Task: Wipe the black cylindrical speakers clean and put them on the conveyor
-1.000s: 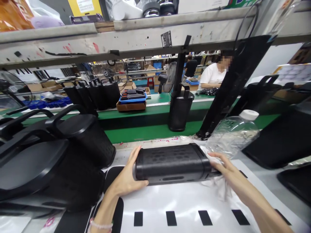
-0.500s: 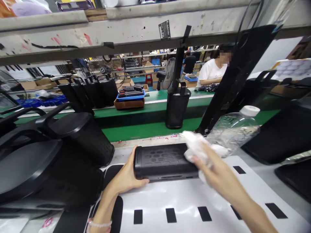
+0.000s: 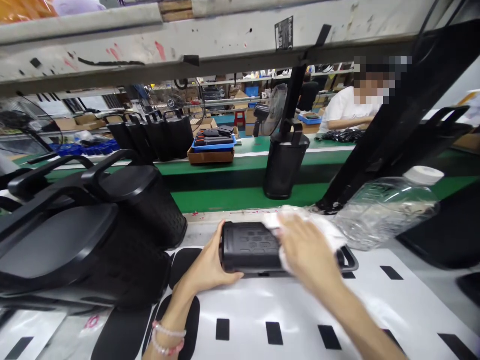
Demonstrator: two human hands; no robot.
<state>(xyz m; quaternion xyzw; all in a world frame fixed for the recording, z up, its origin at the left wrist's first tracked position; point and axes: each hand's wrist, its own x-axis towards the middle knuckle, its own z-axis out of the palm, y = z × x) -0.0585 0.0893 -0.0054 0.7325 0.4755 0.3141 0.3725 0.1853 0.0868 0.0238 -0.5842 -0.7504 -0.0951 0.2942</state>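
A black speaker-like case (image 3: 249,245) with a patterned face and a loop handle lies on its side on the white sheet (image 3: 300,305). My left hand (image 3: 212,262) grips its left end, thumb along the near lower edge and fingers behind. Over the right part of the case, my right hand (image 3: 307,245) presses a crumpled white cloth (image 3: 326,227) against the patterned face. The cloth hides part of that face. The case's handle (image 3: 351,259) sticks out at the right, beyond the cloth.
Several black handled cases (image 3: 138,205) crowd the left side. A clear plastic bottle (image 3: 390,210) stands at right by a black post (image 3: 360,135). Beyond, the green conveyor (image 3: 210,200) carries another case (image 3: 287,167) and a box of parts (image 3: 212,156). A co-worker (image 3: 348,107) sits behind it.
The right hand and cloth have slid leftward along the case, and the handle at its right end has come into sight. The left hand keeps its hold. The whole view has shifted.
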